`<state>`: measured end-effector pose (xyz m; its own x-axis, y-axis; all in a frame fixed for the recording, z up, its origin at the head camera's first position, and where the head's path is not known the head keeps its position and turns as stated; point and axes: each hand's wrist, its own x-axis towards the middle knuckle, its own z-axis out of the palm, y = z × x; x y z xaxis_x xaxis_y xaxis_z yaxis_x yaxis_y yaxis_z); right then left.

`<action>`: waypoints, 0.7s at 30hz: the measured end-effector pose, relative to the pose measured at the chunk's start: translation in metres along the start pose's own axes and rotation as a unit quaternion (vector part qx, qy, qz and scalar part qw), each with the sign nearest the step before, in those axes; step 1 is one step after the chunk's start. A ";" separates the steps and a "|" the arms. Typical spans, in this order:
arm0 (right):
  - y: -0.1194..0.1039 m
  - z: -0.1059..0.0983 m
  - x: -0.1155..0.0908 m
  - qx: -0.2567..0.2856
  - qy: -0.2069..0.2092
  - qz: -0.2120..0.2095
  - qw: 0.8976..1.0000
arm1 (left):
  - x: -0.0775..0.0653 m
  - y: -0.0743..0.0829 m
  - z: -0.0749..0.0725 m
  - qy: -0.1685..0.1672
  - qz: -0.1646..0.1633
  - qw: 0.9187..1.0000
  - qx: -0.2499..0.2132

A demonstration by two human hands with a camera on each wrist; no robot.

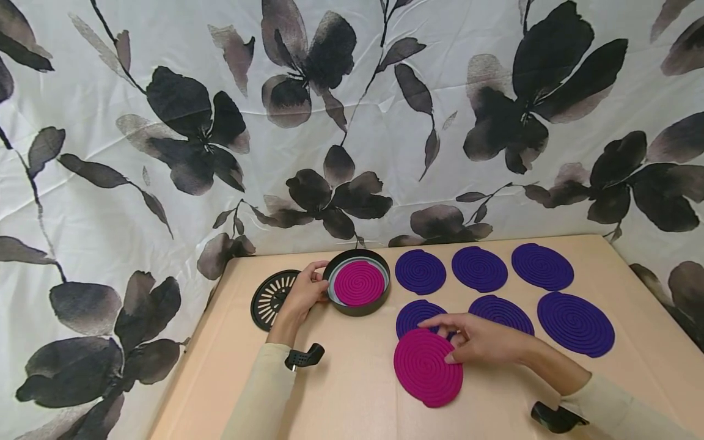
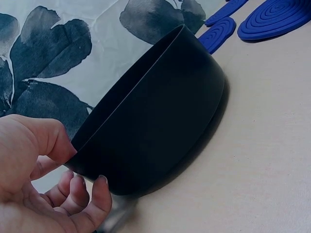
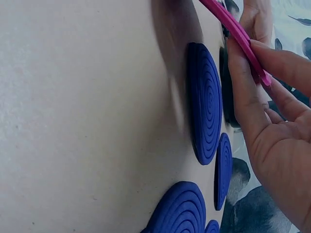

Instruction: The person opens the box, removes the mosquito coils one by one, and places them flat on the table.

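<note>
A pink spiral coaster (image 1: 428, 368) is pinched between the thumb and fingers of my right hand (image 1: 478, 339), raised over the table near the front blue coasters. In the right wrist view the coaster (image 3: 238, 36) shows edge-on. My left hand (image 1: 301, 297) grips the near-left rim of a round black holder (image 1: 357, 311), thumb and fingertips at its wall in the left wrist view. Inside the holder lies another pink coaster (image 1: 359, 283). Partly behind my left hand is a black slotted lid (image 1: 268, 300), flat on the table.
Several blue spiral coasters lie in two rows on the right: one (image 1: 420, 272) beside the holder, others (image 1: 479, 269) further right, the largest-looking (image 1: 575, 324) in front. The right hand partly covers one front-row coaster (image 1: 409, 316). A floral curtain (image 1: 352, 122) hangs behind the table (image 1: 352, 391).
</note>
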<state>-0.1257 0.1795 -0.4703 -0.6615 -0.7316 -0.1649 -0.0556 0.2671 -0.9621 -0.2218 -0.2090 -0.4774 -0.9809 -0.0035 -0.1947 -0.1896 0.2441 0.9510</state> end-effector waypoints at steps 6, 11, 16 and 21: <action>0.005 -0.007 0.001 -0.014 -0.019 0.008 1.000 | 0.004 0.001 0.003 0.000 -0.006 1.000 -0.001; 0.007 -0.013 0.002 -0.017 -0.039 0.017 0.999 | 0.000 0.012 0.005 -0.007 -0.013 1.000 -0.001; 0.011 -0.019 0.004 -0.014 -0.060 0.028 0.998 | -0.009 0.028 0.008 -0.007 -0.016 1.000 0.004; 0.014 -0.027 0.005 -0.021 -0.085 0.031 0.996 | -0.002 0.023 0.012 0.004 -0.015 1.000 0.001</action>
<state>-0.1498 0.1962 -0.4787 -0.5295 -0.8070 -0.2616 -0.0517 0.3384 -0.9396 -0.2239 -0.1923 -0.4584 -0.9752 -0.0181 -0.2208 -0.2184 0.2458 0.9444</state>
